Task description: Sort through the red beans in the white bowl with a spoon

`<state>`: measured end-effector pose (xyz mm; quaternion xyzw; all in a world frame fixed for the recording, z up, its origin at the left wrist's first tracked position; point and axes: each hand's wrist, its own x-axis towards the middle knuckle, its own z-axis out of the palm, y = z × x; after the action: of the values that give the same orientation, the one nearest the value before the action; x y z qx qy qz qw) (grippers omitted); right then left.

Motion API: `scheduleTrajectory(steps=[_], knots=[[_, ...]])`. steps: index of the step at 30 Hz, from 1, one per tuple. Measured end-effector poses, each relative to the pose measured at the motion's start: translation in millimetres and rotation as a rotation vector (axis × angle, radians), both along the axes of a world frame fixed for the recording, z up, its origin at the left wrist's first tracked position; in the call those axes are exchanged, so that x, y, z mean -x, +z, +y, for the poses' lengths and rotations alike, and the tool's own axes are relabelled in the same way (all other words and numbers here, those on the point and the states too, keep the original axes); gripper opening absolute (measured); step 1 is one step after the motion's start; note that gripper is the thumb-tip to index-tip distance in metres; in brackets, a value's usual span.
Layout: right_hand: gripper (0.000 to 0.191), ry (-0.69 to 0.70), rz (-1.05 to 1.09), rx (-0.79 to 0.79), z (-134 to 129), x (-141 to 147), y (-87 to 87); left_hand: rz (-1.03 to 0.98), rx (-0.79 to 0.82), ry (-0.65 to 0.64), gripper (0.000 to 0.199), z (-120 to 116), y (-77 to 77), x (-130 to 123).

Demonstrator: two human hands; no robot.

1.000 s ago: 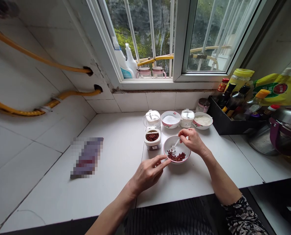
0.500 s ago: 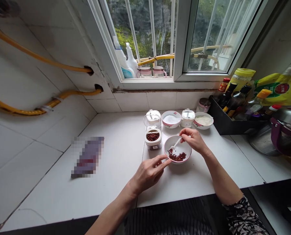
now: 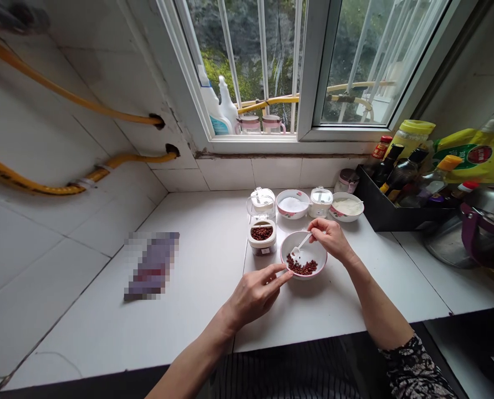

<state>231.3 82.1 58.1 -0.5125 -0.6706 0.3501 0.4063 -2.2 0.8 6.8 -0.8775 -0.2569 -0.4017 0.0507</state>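
Observation:
My right hand [image 3: 329,238] is closed, pinching the handle of a small white plastic spoon [image 3: 302,242]. The spoon's head dips into a white bowl with a pink rim [image 3: 319,256], beside dark red peppercorns [image 3: 304,267] gathered toward its near side. My left hand [image 3: 257,288] has two fingers stretched out, their tips touching the bowl's near left rim. Left of the bowl stands an uncovered seasoning jar [image 3: 263,246] with similar peppercorns inside.
Behind are a clear lidded jar [image 3: 264,200], a bowl of white grains [image 3: 291,206], another lidded jar [image 3: 320,200] and a bowl of pale powder [image 3: 347,208]. A black box of bottles [image 3: 390,213] and a metal pot [image 3: 442,238] stand right. A blurred purple packet [image 3: 153,266] lies left.
The view has shifted slightly, so everything sits a little further right and lower. Both hands keep nearly the same place at the bowl, and the spoon remains in the right hand.

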Motion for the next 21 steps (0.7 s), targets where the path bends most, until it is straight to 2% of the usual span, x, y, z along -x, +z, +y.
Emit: scheduleTrajectory(steps=[7,14,18,21], knots=[[0.011,0.016,0.161,0.109,4,0,-0.7,0.005,0.018,0.006,0.035,0,-1.5,1],[0.013,0.023,0.277,0.138,7,2,-0.8,0.009,0.009,0.010,0.036,0,0.2,0],[0.020,-0.008,0.317,0.032,9,17,1.8,0.006,-0.008,0.016,0.033,0,3.7,-2],[0.018,-0.032,0.231,-0.194,4,35,7.1,-0.001,-0.018,0.021,0.033,0,4.3,-3]])
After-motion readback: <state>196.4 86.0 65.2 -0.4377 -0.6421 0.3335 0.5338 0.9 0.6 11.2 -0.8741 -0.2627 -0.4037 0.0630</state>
